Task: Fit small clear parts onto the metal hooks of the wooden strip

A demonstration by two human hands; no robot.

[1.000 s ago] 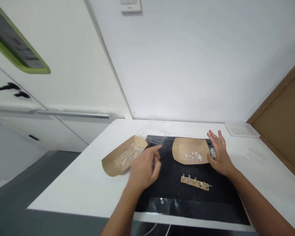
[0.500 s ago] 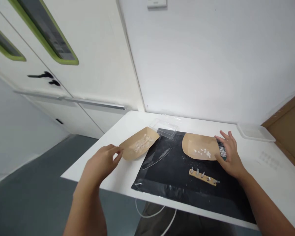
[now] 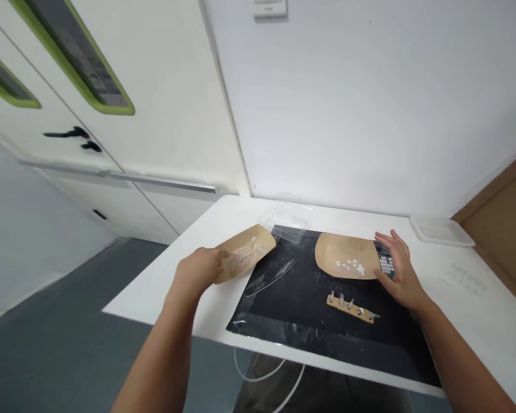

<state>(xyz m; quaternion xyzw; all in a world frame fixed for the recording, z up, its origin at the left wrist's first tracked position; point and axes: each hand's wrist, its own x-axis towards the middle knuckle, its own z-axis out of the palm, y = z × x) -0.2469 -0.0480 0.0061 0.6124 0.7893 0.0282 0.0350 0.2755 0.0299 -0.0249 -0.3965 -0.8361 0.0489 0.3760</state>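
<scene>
My left hand (image 3: 201, 267) reaches over the near end of the left brown paper tray (image 3: 224, 277). Its fingertips dip toward small clear plastic pieces (image 3: 250, 251) there and are hidden. At the right end of a second paper tray (image 3: 329, 253), my right hand (image 3: 398, 269) is open, thumb and fingers spread around that end; contact is unclear. Small white pieces (image 3: 356, 266) lie in this tray. Nearer me, a narrow tan strip (image 3: 356, 312) lies on the black mat (image 3: 292, 298), with several small clear pieces standing or lying in its holes.
Behind the trays lies a clear plastic box or lid (image 3: 286, 222). A dark item with white dots (image 3: 386, 264) is partly covered by my right hand. A shallow translucent tray (image 3: 442, 230) sits at the back right, beside a cardboard box (image 3: 503, 223). White cables (image 3: 262, 378) hang below.
My left hand has moved forward and right, from the tray's near rim to over its inside. My right hand stays by the right tray. The view has shifted slightly.
</scene>
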